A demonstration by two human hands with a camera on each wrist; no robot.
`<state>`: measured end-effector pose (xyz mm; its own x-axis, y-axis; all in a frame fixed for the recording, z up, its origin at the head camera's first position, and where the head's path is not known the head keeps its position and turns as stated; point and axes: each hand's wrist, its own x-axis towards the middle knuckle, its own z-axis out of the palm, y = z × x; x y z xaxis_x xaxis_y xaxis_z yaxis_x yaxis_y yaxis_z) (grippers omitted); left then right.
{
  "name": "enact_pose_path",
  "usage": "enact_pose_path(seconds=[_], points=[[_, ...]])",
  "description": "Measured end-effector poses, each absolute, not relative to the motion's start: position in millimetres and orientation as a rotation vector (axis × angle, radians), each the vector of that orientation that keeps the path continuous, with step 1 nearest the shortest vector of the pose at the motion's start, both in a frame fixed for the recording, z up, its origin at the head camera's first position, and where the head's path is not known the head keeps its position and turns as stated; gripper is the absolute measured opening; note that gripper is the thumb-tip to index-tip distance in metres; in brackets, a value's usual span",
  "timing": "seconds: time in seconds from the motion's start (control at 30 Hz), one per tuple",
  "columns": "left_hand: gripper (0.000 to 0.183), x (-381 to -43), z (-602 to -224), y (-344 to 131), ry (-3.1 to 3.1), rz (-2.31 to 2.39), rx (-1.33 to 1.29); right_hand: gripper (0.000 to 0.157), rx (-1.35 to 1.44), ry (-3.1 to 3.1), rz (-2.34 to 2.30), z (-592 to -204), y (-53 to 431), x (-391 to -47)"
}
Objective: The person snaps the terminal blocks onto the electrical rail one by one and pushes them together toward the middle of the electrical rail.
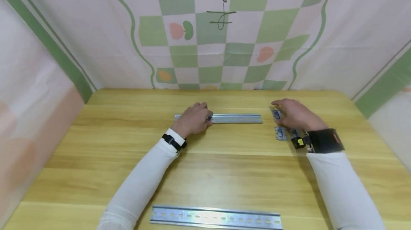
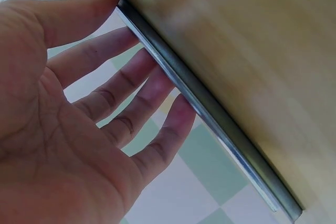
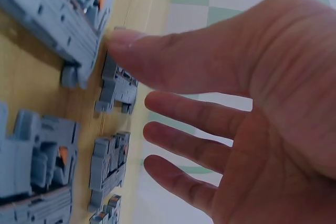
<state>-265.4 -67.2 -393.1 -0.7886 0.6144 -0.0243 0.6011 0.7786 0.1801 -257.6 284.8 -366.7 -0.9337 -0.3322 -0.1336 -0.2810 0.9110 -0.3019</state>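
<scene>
My left hand (image 1: 193, 118) holds the slotted metal DIN rail (image 1: 237, 118) near its left end, at the back of the table. Thumb and fingertips meet its long edges in the left wrist view, where the rail (image 2: 210, 114) runs diagonally. Over at the right, my right hand (image 1: 297, 114) reaches over a group of grey terminal blocks (image 1: 280, 134). Its thumb tip overlaps one terminal block (image 3: 119, 90) in the right wrist view, while the other visible fingers extend loosely past it. Part of the group is hidden under this hand in the head view.
A second, longer-looking slotted rail (image 1: 216, 217) lies at the table's front edge of view. More grey blocks with orange marks (image 3: 39, 166) stand near the right wrist camera. A patterned cloth (image 1: 210, 55) hangs behind the wooden table (image 1: 205, 173).
</scene>
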Motion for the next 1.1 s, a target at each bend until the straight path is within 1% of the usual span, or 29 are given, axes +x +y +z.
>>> enact_pose_path(seconds=[0.17, 0.3, 0.5, 0.63, 0.7, 0.83, 0.93, 1.1], points=[[0.018, -264, -391, -69, 2.896, 0.253, 0.988, 0.067, -0.466, 2.857, -0.41, -369, 288, -259], [0.017, -261, -392, -70, 2.884, 0.268, 0.99, 0.061, -0.463, 2.87, -0.41, -372, 289, -258], [0.016, -258, -395, -68, 2.88, 0.276, 0.985, 0.052, -0.53, 2.924, -0.365, -375, 290, -255], [0.017, -256, -396, -65, 2.884, 0.264, 0.973, 0.055, -0.583, 2.94, -0.411, -372, 288, -250], [0.019, -255, -396, -64, 2.889, 0.245, 0.982, 0.056, -0.669, 2.96, -0.47, -368, 284, -245], [0.023, -255, -395, -62, 2.901, 0.214, 0.996, 0.047, -0.873, 2.943, -0.689, -355, 261, -238], [0.023, -256, -394, -62, 2.907, 0.217, 0.983, 0.039, -0.958, 2.841, -0.886, -348, 235, -240], [0.02, -260, -394, -64, 2.915, 0.215, 0.98, 0.039, -1.029, 2.738, -1.065, -351, 192, -253]])
